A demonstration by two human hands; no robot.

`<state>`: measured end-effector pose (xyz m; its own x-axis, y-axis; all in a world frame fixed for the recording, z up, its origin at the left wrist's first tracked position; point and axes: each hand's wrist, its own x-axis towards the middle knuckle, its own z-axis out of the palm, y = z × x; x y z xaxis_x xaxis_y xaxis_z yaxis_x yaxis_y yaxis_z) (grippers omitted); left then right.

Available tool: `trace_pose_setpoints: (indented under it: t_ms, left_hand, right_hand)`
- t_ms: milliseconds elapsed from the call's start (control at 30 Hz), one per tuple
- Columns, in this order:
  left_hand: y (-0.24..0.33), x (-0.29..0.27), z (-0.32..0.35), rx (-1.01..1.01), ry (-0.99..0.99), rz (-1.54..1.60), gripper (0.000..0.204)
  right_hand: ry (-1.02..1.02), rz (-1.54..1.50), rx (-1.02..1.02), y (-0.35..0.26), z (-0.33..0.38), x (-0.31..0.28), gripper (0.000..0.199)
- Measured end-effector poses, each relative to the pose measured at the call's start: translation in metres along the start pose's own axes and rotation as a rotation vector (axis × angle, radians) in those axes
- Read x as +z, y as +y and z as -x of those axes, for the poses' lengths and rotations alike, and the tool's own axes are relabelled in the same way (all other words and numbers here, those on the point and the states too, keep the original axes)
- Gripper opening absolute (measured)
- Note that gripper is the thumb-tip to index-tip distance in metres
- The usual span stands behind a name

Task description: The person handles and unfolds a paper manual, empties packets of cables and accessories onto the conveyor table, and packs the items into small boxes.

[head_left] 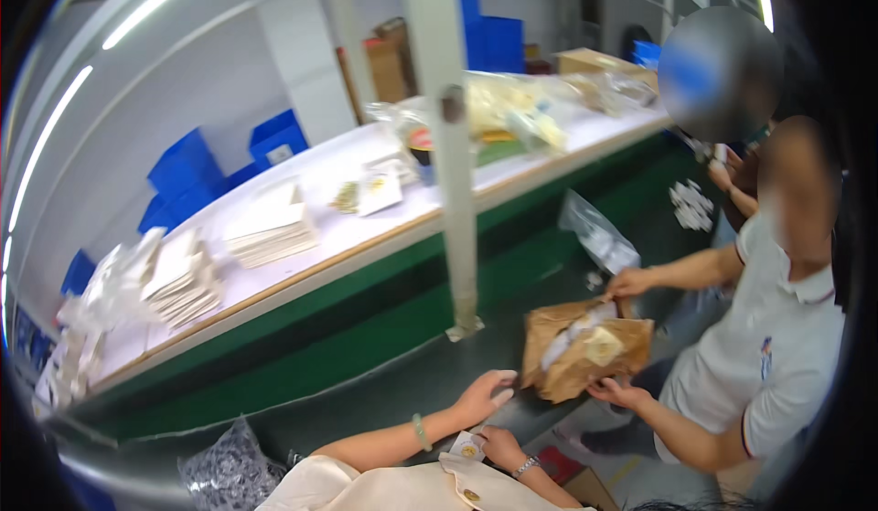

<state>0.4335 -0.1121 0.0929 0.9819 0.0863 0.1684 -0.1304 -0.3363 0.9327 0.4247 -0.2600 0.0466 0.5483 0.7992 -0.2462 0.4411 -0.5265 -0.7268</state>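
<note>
My left hand [483, 394], with a green band on its wrist, lies flat on the dark green belt [384, 383]. Its fingers are spread and stop just short of a crumpled brown paper package [558, 365]. My right hand [501, 444], with a silver bracelet, is close to my chest and pinches a small white tag with a yellow dot [466, 448]. A co-worker in a white polo shirt [777, 365] holds the brown package from the right, one hand [629, 282] at its top and the other hand [615, 392] under it.
A white shelf [366, 237] behind the belt carries stacks of pale cards [273, 229], clear bags and a dark cup. A grey post [457, 191] stands at the belt's edge. Blue bins [192, 173] line the wall. A bag of small dark parts [229, 470] lies at the lower left, and a clear plastic bag [599, 232] lies on the belt.
</note>
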Motion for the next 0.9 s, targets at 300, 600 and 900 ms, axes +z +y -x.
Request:
trace_pose_setpoints:
  t_ms: [300,600,900]
  left_hand:
    - [-0.005,-0.090,0.193,-0.511,0.141,0.138,0.041]
    - [0.049,-0.107,0.233,-0.746,0.554,0.539,0.025]
    - [0.046,-0.129,0.230,-0.569,0.717,0.556,0.020]
  right_hand:
    - [-0.130,-0.537,-0.196,-0.093,-0.051,0.014,0.019]
    - [-0.386,-0.336,-0.308,-0.157,-0.079,0.003,0.022]
    - [0.321,-0.859,-0.488,-0.262,-0.128,-0.140,0.020]
